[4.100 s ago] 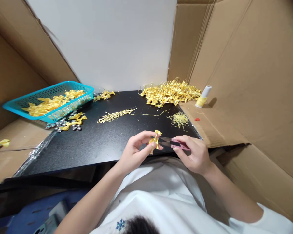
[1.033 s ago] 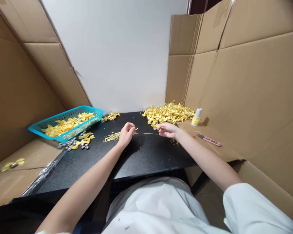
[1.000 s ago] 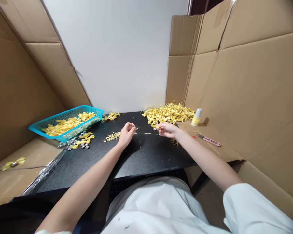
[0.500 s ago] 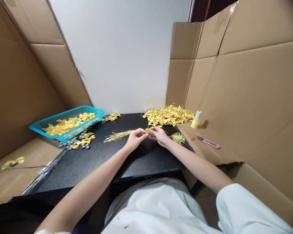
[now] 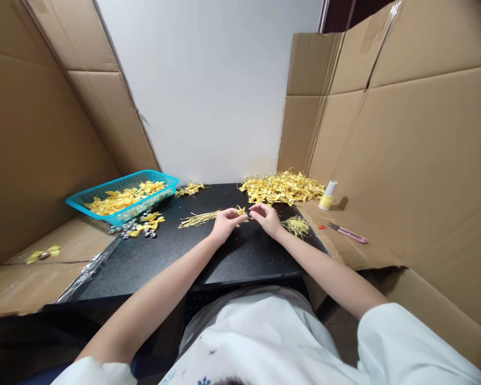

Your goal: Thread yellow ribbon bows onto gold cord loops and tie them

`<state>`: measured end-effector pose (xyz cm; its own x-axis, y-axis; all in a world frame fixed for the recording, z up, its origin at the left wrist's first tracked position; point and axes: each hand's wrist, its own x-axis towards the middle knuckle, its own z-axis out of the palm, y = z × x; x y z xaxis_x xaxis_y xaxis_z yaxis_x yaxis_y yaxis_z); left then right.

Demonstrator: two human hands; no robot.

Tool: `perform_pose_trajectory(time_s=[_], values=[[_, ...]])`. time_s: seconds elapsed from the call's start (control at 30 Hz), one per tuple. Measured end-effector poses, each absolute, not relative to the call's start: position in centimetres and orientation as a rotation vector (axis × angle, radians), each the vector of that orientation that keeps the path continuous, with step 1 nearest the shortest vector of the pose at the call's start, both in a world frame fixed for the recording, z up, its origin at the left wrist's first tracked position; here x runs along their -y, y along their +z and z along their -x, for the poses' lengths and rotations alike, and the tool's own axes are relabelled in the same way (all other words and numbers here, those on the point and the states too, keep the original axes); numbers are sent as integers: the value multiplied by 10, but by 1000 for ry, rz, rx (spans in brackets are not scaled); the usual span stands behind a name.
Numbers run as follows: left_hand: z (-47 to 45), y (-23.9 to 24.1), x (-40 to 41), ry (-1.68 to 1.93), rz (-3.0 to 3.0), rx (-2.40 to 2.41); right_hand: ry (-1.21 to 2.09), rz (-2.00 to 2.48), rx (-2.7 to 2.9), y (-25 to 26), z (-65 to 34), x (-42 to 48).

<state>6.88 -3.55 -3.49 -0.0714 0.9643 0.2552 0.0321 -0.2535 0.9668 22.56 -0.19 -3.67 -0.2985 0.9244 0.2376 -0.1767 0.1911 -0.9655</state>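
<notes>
Both hands meet above the middle of the black table (image 5: 164, 256). My left hand (image 5: 225, 223) pinches a small yellow ribbon bow (image 5: 241, 212) between thumb and fingers. My right hand (image 5: 268, 217) is closed in a pinch right beside the bow, seemingly on a thin gold thread too fine to make out. A bundle of gold threads (image 5: 200, 218) lies just left of my hands. A tuft of cut yellow thread scraps (image 5: 297, 225) lies to the right of my right hand.
A teal basket (image 5: 122, 197) with yellow bows stands at the left, with loose bows and silver bells (image 5: 138, 229) in front. A big heap of yellow bows (image 5: 282, 187) lies at the back. A thread spool (image 5: 328, 195) and pink snips (image 5: 348, 232) rest on cardboard at the right. Cardboard walls enclose both sides.
My hands were apart a second ago, the left at the thread bundle, the right near the bow heap. They have come together at the table's middle around a bow. The snips were laid on the cardboard earlier.
</notes>
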Motion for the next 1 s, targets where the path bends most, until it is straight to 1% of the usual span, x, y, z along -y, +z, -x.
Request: perform_pose_trajectory(time_s=[0.2, 0.3, 0.63, 0.83, 0.9, 1.0], values=[[-68, -33, 38, 1309, -1430, -1050, 1345, 761, 1409, -36, -227, 0], [-67, -34, 37, 1303, -1430, -1013, 1392, 770, 1350, -38, -228, -4], [-61, -38, 32, 1317, -1453, -1082, 1506, 777, 1279, -32, -232, -1], [-58, -39, 29, 1336, -1491, -1210, 1551, 932, 1241, -34, -233, -4], [-57, -39, 29, 1358, -1515, -1266, 1530, 1000, 1182, -25, -241, -14], [-55, -40, 28, 1356, -1557, -1330, 1408, 1029, 1033, 5, -266, -42]])
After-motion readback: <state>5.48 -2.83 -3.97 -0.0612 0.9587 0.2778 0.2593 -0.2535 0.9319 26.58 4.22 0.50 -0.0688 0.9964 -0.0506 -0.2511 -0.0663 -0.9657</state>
